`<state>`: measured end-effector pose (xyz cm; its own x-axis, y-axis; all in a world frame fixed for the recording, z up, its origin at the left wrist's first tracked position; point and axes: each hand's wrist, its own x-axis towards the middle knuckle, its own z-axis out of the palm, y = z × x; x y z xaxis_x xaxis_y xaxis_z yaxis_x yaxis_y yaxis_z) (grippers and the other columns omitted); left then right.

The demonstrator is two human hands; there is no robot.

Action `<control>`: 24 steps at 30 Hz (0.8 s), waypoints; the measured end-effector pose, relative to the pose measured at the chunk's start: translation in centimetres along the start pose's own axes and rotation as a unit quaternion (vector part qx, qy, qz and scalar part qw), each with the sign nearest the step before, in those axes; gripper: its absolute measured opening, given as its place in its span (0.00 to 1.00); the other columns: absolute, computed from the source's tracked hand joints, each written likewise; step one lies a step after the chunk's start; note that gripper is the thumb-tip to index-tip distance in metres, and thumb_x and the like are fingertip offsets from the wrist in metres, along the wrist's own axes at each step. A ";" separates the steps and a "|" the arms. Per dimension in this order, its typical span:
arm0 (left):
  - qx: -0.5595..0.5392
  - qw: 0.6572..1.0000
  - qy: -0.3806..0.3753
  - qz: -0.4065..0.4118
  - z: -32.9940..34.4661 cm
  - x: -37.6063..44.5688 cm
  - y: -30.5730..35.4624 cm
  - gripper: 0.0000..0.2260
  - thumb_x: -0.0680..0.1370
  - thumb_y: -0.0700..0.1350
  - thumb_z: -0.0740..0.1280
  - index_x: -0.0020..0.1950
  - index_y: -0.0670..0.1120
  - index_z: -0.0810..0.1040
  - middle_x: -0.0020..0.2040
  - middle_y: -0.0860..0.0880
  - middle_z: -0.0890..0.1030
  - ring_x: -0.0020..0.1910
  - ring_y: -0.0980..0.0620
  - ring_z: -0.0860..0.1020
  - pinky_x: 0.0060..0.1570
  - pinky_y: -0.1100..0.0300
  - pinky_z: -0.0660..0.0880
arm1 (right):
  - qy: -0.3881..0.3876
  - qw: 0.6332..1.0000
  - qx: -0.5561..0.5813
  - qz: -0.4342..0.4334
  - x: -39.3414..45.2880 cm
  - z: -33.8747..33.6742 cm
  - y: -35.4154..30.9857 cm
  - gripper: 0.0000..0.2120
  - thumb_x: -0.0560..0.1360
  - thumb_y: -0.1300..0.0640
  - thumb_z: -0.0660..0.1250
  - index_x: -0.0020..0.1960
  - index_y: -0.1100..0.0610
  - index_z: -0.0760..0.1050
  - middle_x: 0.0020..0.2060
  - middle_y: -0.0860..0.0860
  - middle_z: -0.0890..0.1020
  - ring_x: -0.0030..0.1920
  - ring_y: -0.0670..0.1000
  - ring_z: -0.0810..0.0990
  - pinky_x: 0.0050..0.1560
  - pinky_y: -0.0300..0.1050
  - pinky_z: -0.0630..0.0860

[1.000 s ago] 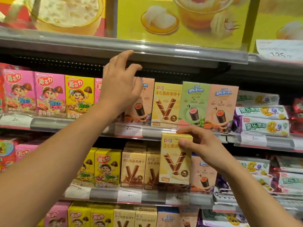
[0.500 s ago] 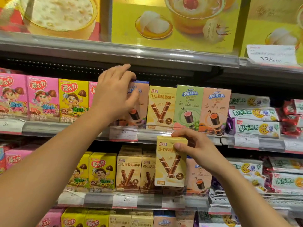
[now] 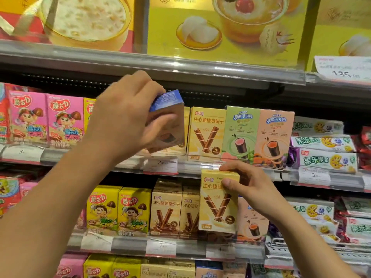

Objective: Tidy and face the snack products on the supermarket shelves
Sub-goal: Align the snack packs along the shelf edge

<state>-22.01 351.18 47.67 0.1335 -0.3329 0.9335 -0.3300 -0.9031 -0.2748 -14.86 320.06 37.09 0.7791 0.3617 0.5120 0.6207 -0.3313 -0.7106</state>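
Above the fingers of both hands runs the grey metal shelf rail (image 3: pixel 180 63) beneath large yellow display cartons. Level with the left fingers stands the row of snack cartons: pink mushroom-cartoon boxes (image 3: pixel 46 119) to their left, a pale yellow wafer-roll box standing on the shelf (image 3: pixel 206 133) just to their right, then a green and a peach box.

The left hand (image 3: pixel 124 121) grips a tilted beige carton with a blue top (image 3: pixel 166 121), fingers curled over its top and thumb across its face, holding it out of the row and in front of the shelf edge. Lower down, the right hand (image 3: pixel 253 189) pinches a second pale yellow wafer-roll box (image 3: pixel 218 201) at its upper right corner, thumb on the front and fingers over the top, in front of the lower shelf's brown wafer boxes (image 3: pixel 166 213).

Half a second earlier the blue-topped carton stood upright in the row under the left hand; now it is lifted and leaning.

The likely trouble is the one-corner pinch on the yellow box: it could swing or slip. The tilted carton, if swung back carelessly, could knock over its upright neighbours.
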 end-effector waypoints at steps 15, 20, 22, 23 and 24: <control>-0.193 0.924 -0.328 -0.034 4.7 -11.6 -1.5 0.25 0.79 0.67 0.63 0.70 0.54 0.74 0.80 0.58 0.62 0.80 0.64 0.51 0.78 0.65 0.47 | 0.157 0.985 0.002 -0.074 -0.2 1.7 -1.4 0.11 0.73 0.52 0.74 0.56 0.46 0.82 0.54 0.43 0.85 0.52 0.49 0.85 0.46 0.57 0.85; -0.234 0.925 -0.297 -0.029 5.3 -12.7 -2.0 0.19 0.78 0.65 0.65 0.62 0.55 0.77 0.79 0.59 0.62 0.80 0.66 0.51 0.78 0.67 0.43 | 0.234 0.959 0.016 -0.161 0.7 1.9 -5.3 0.10 0.75 0.52 0.72 0.56 0.44 0.79 0.52 0.45 0.84 0.53 0.50 0.84 0.49 0.53 0.85; -0.232 0.929 -0.287 -0.027 5.6 -13.1 -2.0 0.18 0.78 0.64 0.64 0.60 0.55 0.77 0.79 0.58 0.64 0.80 0.63 0.53 0.80 0.61 0.46 | 0.227 0.955 -0.001 -0.191 1.8 1.8 -7.2 0.09 0.76 0.53 0.71 0.56 0.47 0.78 0.51 0.47 0.83 0.53 0.50 0.84 0.48 0.53 0.85; -0.230 0.930 -0.284 -0.031 5.8 -13.3 -1.9 0.17 0.78 0.64 0.64 0.59 0.55 0.77 0.79 0.58 0.64 0.80 0.62 0.54 0.81 0.59 0.48 | 0.222 0.952 -0.030 -0.211 2.5 1.8 -8.1 0.09 0.77 0.54 0.72 0.57 0.50 0.78 0.52 0.49 0.83 0.54 0.50 0.84 0.48 0.51 0.84; -0.232 0.930 -0.282 -0.036 6.0 -13.3 -1.9 0.16 0.78 0.64 0.64 0.59 0.56 0.77 0.79 0.58 0.65 0.80 0.61 0.55 0.81 0.57 0.49 | 0.217 0.946 -0.069 -0.231 3.2 1.7 -9.0 0.09 0.77 0.55 0.72 0.57 0.53 0.78 0.53 0.50 0.82 0.54 0.49 0.83 0.48 0.47 0.84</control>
<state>-17.59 355.67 34.37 0.5969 -0.4832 0.6405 -0.6511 -0.7582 0.0347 -18.13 325.70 44.30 0.3655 0.1128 0.9239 0.8860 -0.3466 -0.3082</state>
